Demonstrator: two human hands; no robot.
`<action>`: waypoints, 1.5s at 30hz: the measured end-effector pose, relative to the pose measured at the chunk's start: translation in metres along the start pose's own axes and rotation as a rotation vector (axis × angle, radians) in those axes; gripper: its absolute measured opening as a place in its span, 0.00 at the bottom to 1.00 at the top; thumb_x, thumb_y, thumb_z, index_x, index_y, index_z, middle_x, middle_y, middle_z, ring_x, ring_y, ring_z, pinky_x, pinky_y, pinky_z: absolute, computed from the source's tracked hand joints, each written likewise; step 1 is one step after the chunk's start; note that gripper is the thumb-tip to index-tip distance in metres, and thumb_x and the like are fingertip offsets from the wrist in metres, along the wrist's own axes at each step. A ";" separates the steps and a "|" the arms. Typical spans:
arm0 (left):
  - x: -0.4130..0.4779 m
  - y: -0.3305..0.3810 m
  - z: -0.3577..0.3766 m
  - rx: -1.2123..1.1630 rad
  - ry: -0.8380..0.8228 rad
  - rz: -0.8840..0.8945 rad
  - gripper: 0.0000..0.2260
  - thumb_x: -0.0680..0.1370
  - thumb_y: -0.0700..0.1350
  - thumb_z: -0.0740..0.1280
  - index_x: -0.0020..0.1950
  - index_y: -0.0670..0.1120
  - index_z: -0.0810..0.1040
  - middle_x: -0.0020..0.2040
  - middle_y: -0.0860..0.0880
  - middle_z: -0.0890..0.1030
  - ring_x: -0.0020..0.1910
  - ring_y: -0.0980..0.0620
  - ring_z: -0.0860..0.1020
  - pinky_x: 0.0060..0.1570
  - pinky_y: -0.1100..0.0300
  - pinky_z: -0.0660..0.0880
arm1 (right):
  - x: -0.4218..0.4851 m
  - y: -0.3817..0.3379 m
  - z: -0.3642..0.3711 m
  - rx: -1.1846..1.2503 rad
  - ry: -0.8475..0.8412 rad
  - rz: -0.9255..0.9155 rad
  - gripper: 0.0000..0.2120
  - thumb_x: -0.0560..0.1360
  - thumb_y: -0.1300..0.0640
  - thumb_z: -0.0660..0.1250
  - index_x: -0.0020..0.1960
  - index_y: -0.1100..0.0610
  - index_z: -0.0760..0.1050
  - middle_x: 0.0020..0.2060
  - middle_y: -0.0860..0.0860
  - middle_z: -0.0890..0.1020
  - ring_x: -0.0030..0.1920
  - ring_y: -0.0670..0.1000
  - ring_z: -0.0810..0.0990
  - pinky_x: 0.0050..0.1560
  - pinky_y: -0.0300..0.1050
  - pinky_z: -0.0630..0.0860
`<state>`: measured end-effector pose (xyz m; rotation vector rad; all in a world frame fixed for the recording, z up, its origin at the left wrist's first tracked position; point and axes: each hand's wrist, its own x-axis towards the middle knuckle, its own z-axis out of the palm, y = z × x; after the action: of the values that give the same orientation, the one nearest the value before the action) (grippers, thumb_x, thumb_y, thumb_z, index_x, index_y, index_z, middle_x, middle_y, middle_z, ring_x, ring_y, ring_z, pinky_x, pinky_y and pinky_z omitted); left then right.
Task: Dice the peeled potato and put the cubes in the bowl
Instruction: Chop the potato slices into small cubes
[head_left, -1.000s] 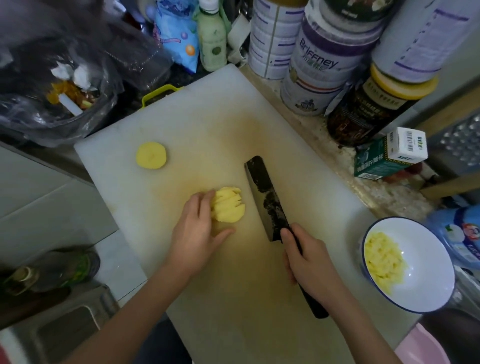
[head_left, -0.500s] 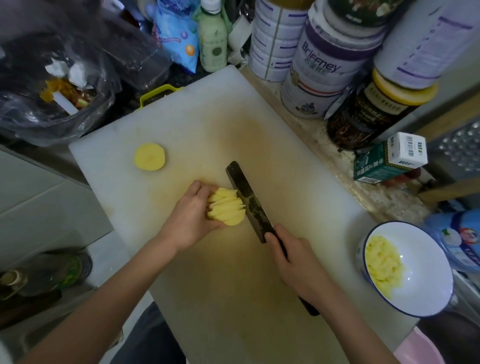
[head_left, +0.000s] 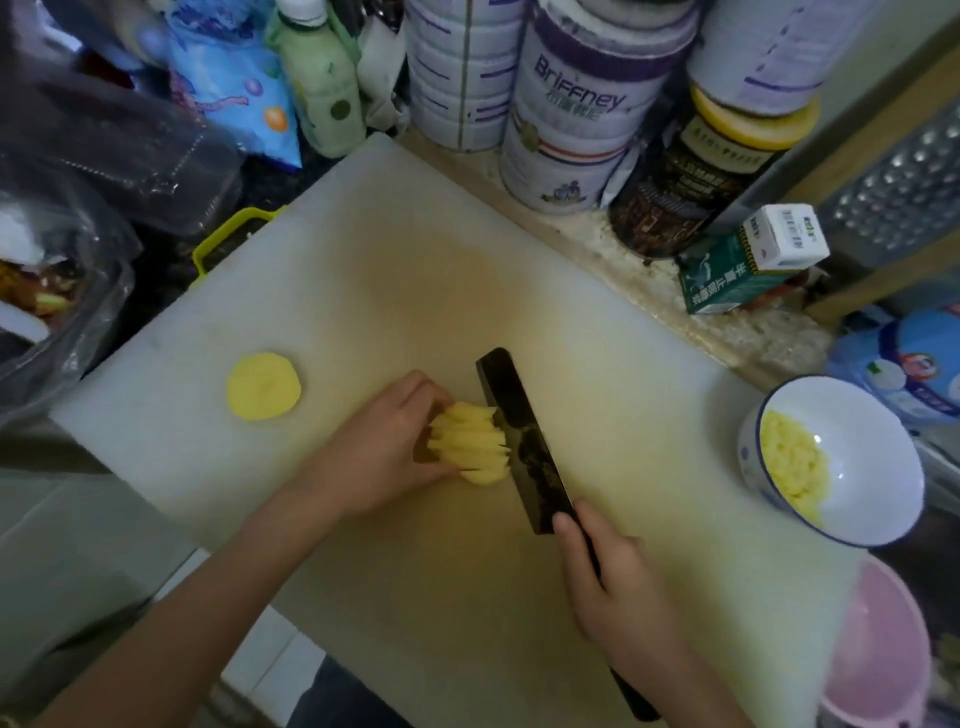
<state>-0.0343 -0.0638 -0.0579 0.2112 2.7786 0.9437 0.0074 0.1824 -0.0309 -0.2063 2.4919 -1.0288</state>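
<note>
Currently, the left hand (head_left: 384, 452) is pinching a stack of potato strips (head_left: 470, 441) from its left side. The fingers are curling over the top, the thumb is lying along the near edge, and the stack is being held down near the middle of the white cutting board (head_left: 415, 260). The right hand (head_left: 618, 587) is gripping the dark handle of the cleaver (head_left: 519, 441), with its fingers wrapping round the handle just behind the blade. The blade is standing edge-down and touching the right ends of the strips; whether it is cutting into them cannot be told.

A round potato slice (head_left: 264, 385) is lying flat on the board to the left of the left hand, well apart from the stack. The white bowl (head_left: 862, 457), blue at the rim, is sitting at the board's right edge. It is holding potato cubes (head_left: 792, 462) that are piling against its left inner wall.

Beyond the board's far edge, large tins (head_left: 571, 114), a dark jar (head_left: 706, 171) with a yellow lid and a green box (head_left: 748, 265) are standing on the speckled counter (head_left: 649, 280). A green bottle (head_left: 322, 88) is standing at the far left corner. A clear plastic bag (head_left: 52, 286) is sitting left of the board, and a pink basin (head_left: 883, 649) is showing at the lower right.
</note>
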 end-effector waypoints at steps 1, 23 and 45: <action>0.000 -0.001 0.001 0.040 -0.001 0.028 0.26 0.71 0.55 0.73 0.65 0.47 0.72 0.58 0.52 0.71 0.52 0.58 0.69 0.51 0.71 0.67 | -0.002 -0.003 0.004 0.011 0.042 0.018 0.11 0.76 0.42 0.53 0.44 0.46 0.69 0.24 0.48 0.71 0.25 0.48 0.70 0.27 0.46 0.65; -0.003 -0.016 0.034 0.065 0.129 0.344 0.26 0.78 0.51 0.64 0.71 0.38 0.69 0.67 0.43 0.73 0.66 0.45 0.69 0.66 0.52 0.68 | -0.017 -0.039 0.052 0.119 0.283 0.200 0.11 0.75 0.36 0.51 0.41 0.40 0.64 0.23 0.57 0.69 0.21 0.53 0.66 0.24 0.54 0.66; -0.009 -0.006 0.045 0.241 0.140 0.296 0.25 0.82 0.49 0.54 0.73 0.35 0.64 0.73 0.38 0.66 0.72 0.42 0.64 0.73 0.53 0.57 | -0.019 -0.042 0.048 0.163 0.348 0.165 0.12 0.75 0.37 0.51 0.42 0.42 0.65 0.23 0.58 0.71 0.22 0.53 0.70 0.24 0.54 0.67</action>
<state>-0.0158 -0.0440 -0.0957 0.6309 3.0457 0.7004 0.0444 0.1273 -0.0259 0.2445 2.6513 -1.2798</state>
